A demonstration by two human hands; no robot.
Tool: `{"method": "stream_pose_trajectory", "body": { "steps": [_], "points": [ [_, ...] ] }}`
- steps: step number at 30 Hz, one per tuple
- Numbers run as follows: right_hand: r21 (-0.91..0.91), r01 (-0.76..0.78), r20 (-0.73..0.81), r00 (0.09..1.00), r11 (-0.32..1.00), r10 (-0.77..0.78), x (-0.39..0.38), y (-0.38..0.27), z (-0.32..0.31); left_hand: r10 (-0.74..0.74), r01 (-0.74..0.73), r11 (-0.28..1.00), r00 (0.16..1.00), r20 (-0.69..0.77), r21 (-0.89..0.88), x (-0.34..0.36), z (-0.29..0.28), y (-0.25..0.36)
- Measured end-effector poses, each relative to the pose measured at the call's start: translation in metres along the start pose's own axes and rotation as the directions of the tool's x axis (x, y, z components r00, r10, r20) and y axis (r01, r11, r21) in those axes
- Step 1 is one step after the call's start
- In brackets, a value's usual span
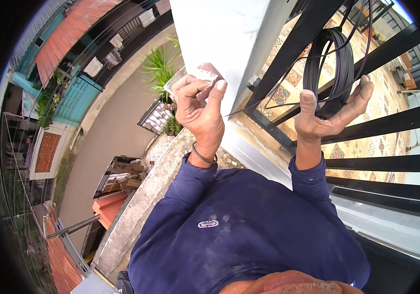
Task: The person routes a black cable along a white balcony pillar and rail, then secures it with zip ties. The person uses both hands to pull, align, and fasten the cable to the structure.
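In the head view, a person's left hand (200, 115) curls thumb and fingers together on a pale, ragged scrap (207, 74), close before the edge of a white pillar (219, 34), while a concrete ledge (144, 196) borders open space above a paved lane (102, 127) to the left. The right hand (325, 125) spreads thumb and fingers apart around the lower end of a black cable coil (346, 66), with black railing bars (391, 120) crowding close; whether the palm bears its weight cannot be told.
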State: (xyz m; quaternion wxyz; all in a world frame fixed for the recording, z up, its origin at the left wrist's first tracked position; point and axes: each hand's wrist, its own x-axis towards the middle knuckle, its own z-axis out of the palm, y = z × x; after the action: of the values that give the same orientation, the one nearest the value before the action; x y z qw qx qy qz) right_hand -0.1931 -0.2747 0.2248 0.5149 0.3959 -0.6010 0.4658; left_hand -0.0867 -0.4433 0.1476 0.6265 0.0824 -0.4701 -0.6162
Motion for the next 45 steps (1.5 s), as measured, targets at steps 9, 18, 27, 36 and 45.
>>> {"method": "stream_pose_trajectory", "body": {
  "steps": [9, 18, 27, 36, 45],
  "points": [
    [-0.157, 0.06, 0.082, 0.995, 0.986, -0.048, -0.004, 0.006, -0.001, 0.479, -0.597, 0.74, 0.791, 0.38, 0.31, 0.034, 0.054, -0.051],
    [-0.212, 0.052, 0.103, 0.994, 0.976, -0.03, -0.012, -0.014, 0.002, 0.504, -0.718, 0.658, 0.645, 0.574, 0.229, 0.073, 0.095, -0.056],
    [-0.223, 0.213, 0.226, 0.961, 0.951, -0.162, -0.027, -0.025, -0.027, 0.673, -0.853, 0.5, 0.493, 0.552, 0.151, 0.065, 0.063, -0.053],
    [0.018, -0.094, 0.078, 0.993, 0.995, 0.092, -0.033, -0.028, -0.019, 0.585, -0.817, 0.543, 0.534, 0.611, 0.194, 0.057, 0.058, -0.06],
    [0.337, -0.248, 0.234, 0.956, 0.908, 0.174, -0.028, -0.035, -0.022, 0.545, -0.789, 0.596, 0.532, 0.648, 0.147, 0.084, 0.084, -0.063]
  ]
}}
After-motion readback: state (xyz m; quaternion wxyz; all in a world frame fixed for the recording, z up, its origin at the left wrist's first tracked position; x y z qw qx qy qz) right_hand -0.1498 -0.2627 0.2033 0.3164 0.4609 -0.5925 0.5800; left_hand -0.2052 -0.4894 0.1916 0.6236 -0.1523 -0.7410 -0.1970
